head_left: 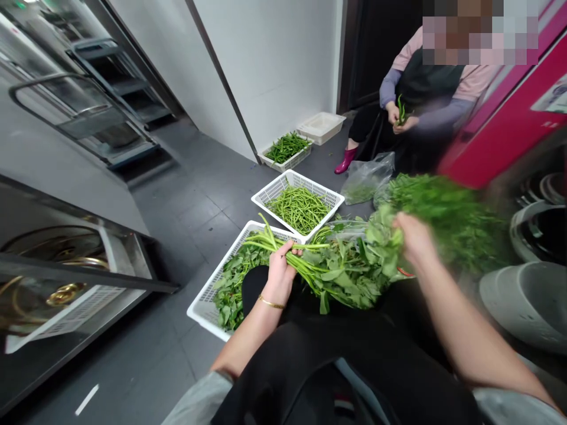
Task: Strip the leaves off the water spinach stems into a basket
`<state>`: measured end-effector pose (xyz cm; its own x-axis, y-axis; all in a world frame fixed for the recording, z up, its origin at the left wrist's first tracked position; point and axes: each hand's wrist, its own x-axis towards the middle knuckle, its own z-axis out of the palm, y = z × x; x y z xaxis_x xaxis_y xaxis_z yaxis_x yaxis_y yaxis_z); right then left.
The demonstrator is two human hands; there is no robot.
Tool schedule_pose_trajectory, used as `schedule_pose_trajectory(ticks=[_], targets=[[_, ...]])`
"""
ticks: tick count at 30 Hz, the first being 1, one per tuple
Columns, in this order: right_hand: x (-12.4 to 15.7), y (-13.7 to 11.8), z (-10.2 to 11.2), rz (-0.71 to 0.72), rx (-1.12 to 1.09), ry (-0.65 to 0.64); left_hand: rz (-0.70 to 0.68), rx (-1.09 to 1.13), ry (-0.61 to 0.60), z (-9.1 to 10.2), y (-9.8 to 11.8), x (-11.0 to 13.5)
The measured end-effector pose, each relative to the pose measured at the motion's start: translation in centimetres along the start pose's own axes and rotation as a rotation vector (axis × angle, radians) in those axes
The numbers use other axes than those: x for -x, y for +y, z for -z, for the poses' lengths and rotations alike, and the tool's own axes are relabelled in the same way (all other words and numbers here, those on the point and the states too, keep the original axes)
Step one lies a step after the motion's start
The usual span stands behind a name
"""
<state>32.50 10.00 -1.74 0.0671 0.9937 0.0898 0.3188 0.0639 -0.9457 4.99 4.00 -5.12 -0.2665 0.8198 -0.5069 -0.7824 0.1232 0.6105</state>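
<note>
My left hand (pixel 282 265), with a gold bracelet at its wrist, is closed around the pale green stems of a bunch of leafy greens (pixel 343 268). The stems stick out to the left, and the leaves spread right over my lap. At the leafy end my right hand (pixel 415 241) is closed on some leaves, slightly blurred by motion. Just below it shows a small orange-red curved thing (pixel 405 272), too little seen to name. Under my left forearm, a white basket (pixel 201 310) holds more leafy greens, partly hidden by my knee.
Ahead is a white basket of green beans (pixel 299 208); behind it, a basket of green peppers (pixel 287 147) and a white tray (pixel 322 127). A seated co-worker (pixel 436 77) handles green peppers. Feathery greens (pixel 452 206) and a grey bucket (pixel 525 301) are right, a metal shelf (pixel 88 319) left.
</note>
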Motion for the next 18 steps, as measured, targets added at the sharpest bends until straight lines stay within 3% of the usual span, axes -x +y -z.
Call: schedule_pose_trajectory(ticks=[2,4,6,9,11,13,15,18], targets=[[1.0,-0.6,1.3,-0.006,0.113,-0.107,-0.054,0.001,0.000,0.2,-0.1,-0.3],[2.8,-1.2,0.2,-0.010,0.203,-0.301,-0.072,0.002,-0.014,0.1,-0.5,-0.2],[4.6,-1.5,-3.1,-0.005,0.187,-0.465,-0.045,0.007,-0.037,-0.2,-1.1,0.0],[6.0,-1.5,-9.0,-0.035,0.013,-0.467,0.039,0.006,-0.117,-0.5,-1.8,0.6],[6.3,-1.9,-11.2,-0.036,-0.028,-0.479,0.067,-0.005,-0.166,-0.2,-2.0,0.6],[6.4,-2.8,-11.2,0.039,-0.023,-0.598,0.084,-0.027,-0.170,0.4,-1.7,0.2],[6.1,-3.7,-9.3,0.153,-0.024,-0.732,0.105,-0.027,-0.112,1.4,-1.1,-0.7],[4.3,-3.3,-5.4,0.138,-0.055,-0.742,0.081,0.030,-0.009,3.2,0.2,-1.9]])
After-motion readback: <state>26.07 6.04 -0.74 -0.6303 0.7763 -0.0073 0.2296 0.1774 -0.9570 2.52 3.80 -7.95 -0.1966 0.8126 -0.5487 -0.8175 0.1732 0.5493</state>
